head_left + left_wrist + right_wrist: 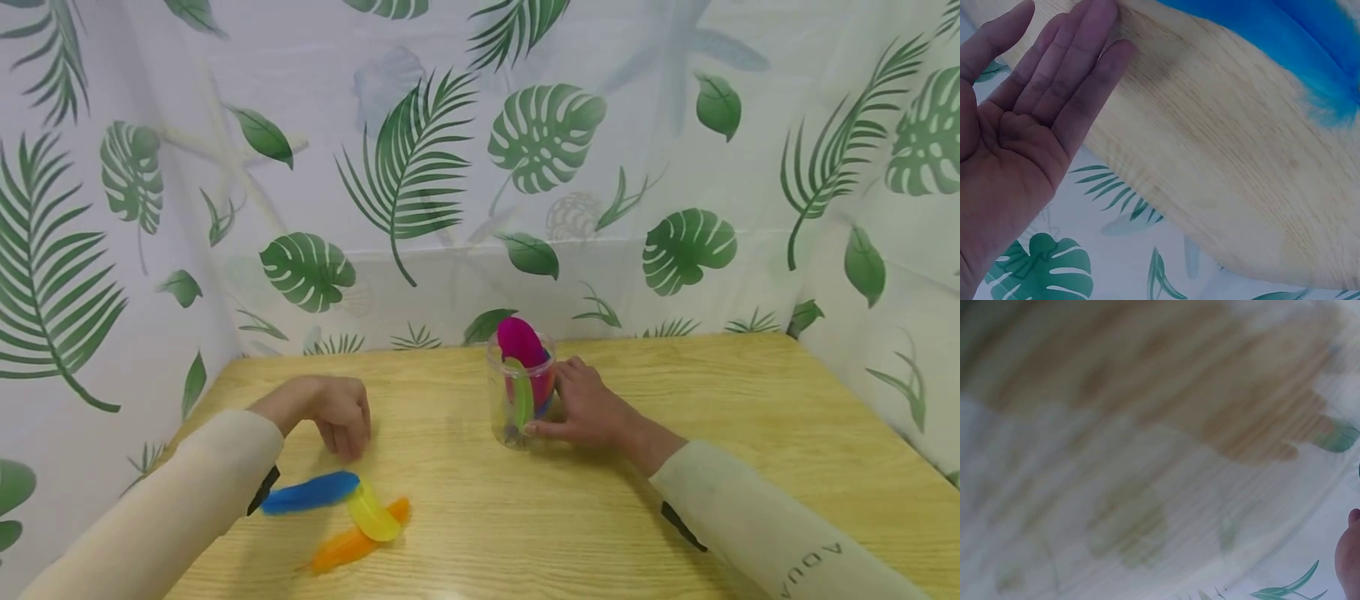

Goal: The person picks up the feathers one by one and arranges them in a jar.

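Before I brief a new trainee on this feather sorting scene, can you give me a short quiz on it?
1. True or false: the right hand holds the clear jar.
2. Which feather lies nearest the left hand? A blue B yellow C orange
3. Fill in: the feather standing tallest in the jar is ____.

Key: 1 true; 2 A; 3 pink.

A wooden table (675,517) stands against leaf-printed white curtains (450,167).
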Demonstrator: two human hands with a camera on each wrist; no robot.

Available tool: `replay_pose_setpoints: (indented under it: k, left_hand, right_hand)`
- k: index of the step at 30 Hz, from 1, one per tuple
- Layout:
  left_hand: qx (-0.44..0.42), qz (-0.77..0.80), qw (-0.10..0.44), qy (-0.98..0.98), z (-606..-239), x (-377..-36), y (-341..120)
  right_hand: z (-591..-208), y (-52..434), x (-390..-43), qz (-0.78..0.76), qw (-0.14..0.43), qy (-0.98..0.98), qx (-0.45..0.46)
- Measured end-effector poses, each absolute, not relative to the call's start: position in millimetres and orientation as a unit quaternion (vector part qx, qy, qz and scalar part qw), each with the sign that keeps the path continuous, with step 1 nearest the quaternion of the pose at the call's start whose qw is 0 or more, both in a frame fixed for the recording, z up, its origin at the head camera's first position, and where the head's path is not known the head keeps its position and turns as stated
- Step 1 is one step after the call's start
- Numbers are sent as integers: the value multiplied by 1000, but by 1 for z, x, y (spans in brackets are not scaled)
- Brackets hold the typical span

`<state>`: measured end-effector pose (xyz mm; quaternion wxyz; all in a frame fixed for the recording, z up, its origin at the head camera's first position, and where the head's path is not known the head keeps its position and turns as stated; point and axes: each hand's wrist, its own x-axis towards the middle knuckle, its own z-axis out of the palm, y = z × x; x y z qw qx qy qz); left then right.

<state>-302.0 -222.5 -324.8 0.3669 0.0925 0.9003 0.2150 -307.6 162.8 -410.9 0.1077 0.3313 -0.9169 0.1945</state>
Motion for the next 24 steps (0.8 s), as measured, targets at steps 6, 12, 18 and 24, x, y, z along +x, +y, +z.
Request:
replay_pose_setpoints:
  k: [6, 12, 18, 24]
  left_hand:
    - [62, 202, 386, 898, -328, -301, -230]
    - [29, 213, 409, 887, -339, -302, -235]
    - [16, 243, 431, 869, -348, -306, -245]
    - [11, 263, 441, 858, -351, -305, -249]
  right_hand:
    - [-410, 165, -307, 195, 107, -918, 330]
    - [-410, 166, -307, 193, 106, -918, 331]
    - [-409, 164, -307, 197, 108, -916, 333]
    - [-409, 163, -305, 198, 103, -918, 329]
